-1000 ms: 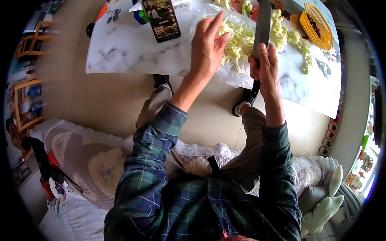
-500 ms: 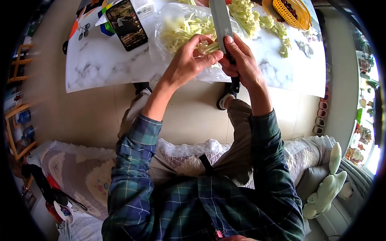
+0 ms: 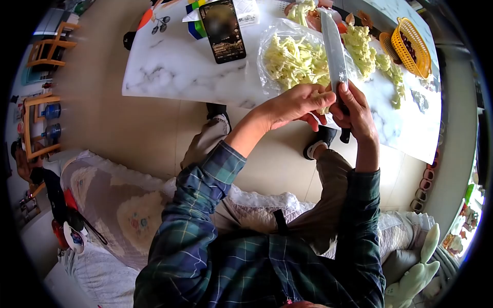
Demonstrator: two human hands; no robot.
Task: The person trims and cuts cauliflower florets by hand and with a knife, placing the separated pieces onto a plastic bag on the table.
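My right hand (image 3: 358,112) is closed round the black handle of a kitchen knife (image 3: 335,54), its wide blade pointing away from me. Just left of the blade, my left hand (image 3: 298,105) pinches a small cauliflower piece (image 3: 323,110), mostly hidden by the fingers. Beyond my hands, a clear plastic bag (image 3: 263,72) lies spread on the table with many cut cauliflower pieces (image 3: 294,60) on it. Larger cauliflower chunks (image 3: 359,49) lie to the right of the blade.
A phone (image 3: 223,32) leans on a box at the back of the marble-patterned table (image 3: 174,72). On the right stands a yellow basket (image 3: 422,56) with dark red contents. Below are my knees and a quilted sofa (image 3: 123,205); a plush rabbit (image 3: 418,272) sits at right.
The view has swung, so the table and both hands appear farther right and my hands lower. My left fingers have shifted on the cauliflower piece beside the blade. The knife stays in my right hand.
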